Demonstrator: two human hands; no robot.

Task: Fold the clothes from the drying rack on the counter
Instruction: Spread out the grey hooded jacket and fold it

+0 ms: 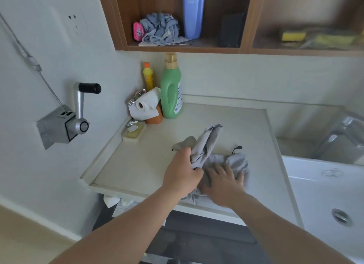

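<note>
Gripped in the curled fingers of the left hand (182,172) is a bunched part of a grey garment (208,145), lifted off the tabletop (137,165). Flat and open, the right hand (224,182) is pressed on the rest of the cloth, which lies near the tabletop's near edge and partly hangs over it. Bare surface is seen left and far of the garment; a green bottle (171,94) stands at the far left corner, a sink (334,194) right.
</note>
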